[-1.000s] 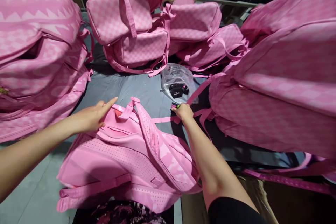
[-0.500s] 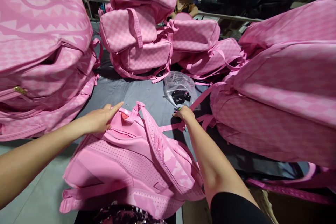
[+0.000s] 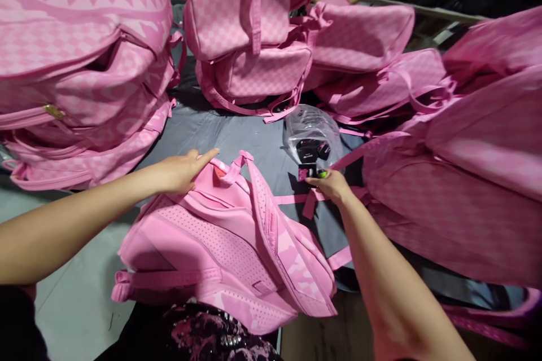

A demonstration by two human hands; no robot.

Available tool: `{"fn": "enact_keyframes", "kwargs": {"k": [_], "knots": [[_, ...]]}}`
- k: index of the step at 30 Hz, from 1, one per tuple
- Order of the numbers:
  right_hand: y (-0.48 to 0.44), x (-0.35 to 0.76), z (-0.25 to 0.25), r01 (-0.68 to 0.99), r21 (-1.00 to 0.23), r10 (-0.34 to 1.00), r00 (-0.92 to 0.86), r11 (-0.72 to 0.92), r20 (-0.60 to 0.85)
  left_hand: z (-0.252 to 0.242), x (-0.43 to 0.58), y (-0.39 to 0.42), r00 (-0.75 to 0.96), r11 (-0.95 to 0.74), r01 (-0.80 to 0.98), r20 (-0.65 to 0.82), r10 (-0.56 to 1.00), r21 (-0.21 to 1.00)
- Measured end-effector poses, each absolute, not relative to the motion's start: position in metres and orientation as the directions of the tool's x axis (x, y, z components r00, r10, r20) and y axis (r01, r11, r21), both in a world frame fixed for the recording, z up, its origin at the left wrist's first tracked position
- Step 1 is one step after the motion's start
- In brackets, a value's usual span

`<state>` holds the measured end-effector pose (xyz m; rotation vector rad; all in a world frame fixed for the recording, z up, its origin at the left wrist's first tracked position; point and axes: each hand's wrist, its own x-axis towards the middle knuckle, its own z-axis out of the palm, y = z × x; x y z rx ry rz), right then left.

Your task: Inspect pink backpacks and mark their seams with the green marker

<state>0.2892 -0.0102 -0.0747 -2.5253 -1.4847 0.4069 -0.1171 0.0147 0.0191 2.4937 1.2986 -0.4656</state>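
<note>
Here was the left hand [image 3: 180, 174], up on the far-left edge of the pink backpack [image 3: 203, 237], index finger straight out past the rim, thumb bent over the opening! Whether it pinched the fabric or only rested there, you couldn't tell. And the right hand [image 3: 334, 185]? Closed, thumb and fingers nipping a small black-and-pink piece [image 3: 306, 173], out beyond the backpack's far-right side, well apart from the opening.

That was the relation that counted: from the right hand's grip, the backpack's mouth lay across to the left, past the upright loop of the shoulder strap [image 3: 266, 220], with the left hand far the nearer to it. The backpack's long axis slanted, far-left to near-right, its dotted back panel facing the wearer.

Just behind the held piece, farther out from the backpack, sat a clear plastic bag [image 3: 311, 124] with dark items [image 3: 308, 150] inside. A narrow pink strap [image 3: 292, 199] ran from the backpack's right toward the right hand; its other end was hard to trace.
</note>
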Motion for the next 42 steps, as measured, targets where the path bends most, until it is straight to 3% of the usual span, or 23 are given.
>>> {"fn": "enact_keyframes", "kwargs": {"k": [3, 7, 11, 14, 18, 22, 29, 32, 35, 40, 42], "knots": [[-0.031, 0.256, -0.042, 0.866, -0.396, 0.947, 0.319, -0.307, -0.036, 0.017, -0.116, 0.015, 0.524, -0.509, 0.847, -0.394, 0.755, 0.151], [-0.067, 0.182, 0.000, 0.826, -0.518, 0.951, -0.065, 0.221, 0.301, 0.017, -0.121, 0.009, 0.541, -0.506, 0.840, -0.370, 0.756, 0.194], [-0.086, 0.119, 0.013, 0.753, -0.525, 0.904, -0.222, 0.397, 0.364, 0.020, -0.137, 0.000, 0.563, -0.476, 0.820, -0.302, 0.769, 0.317], [-0.085, 0.090, 0.011, 0.792, -0.437, 0.904, -0.358, 0.427, 0.233, 0.018, -0.153, -0.009, 0.559, -0.416, 0.782, -0.228, 0.797, 0.464], [-0.084, 0.066, 0.015, 0.901, -0.195, 0.909, -0.409, 0.388, -0.080, 0.002, -0.173, -0.034, 0.540, -0.391, 0.677, -0.061, 0.839, 0.623], [-0.085, 0.051, 0.015, 0.907, -0.080, 0.894, -0.421, 0.413, -0.153, -0.027, -0.187, -0.064, 0.544, -0.460, 0.658, 0.047, 0.838, 0.596], [-0.072, 0.037, -0.004, 0.877, -0.162, 0.855, -0.477, 0.451, -0.204, -0.056, -0.183, -0.079, 0.431, -0.467, 0.762, 0.187, 0.883, 0.449], [-0.073, 0.033, 0.006, 0.862, -0.073, 0.824, -0.503, 0.502, -0.260, -0.056, -0.182, -0.079, 0.428, -0.476, 0.761, 0.210, 0.879, 0.440], [-0.073, 0.024, 0.015, 0.874, -0.011, 0.857, -0.478, 0.485, -0.191, -0.057, -0.185, -0.078, 0.442, -0.500, 0.741, 0.234, 0.866, 0.449], [-0.057, -0.001, 0.010, 0.812, -0.261, 0.822, -0.561, 0.523, -0.100, -0.059, -0.191, -0.074, 0.470, -0.527, 0.726, 0.242, 0.849, 0.442], [-0.050, -0.007, 0.008, 0.805, -0.287, 0.818, -0.566, 0.520, -0.106, -0.061, -0.193, -0.072, 0.472, -0.532, 0.721, 0.249, 0.846, 0.443]]}}
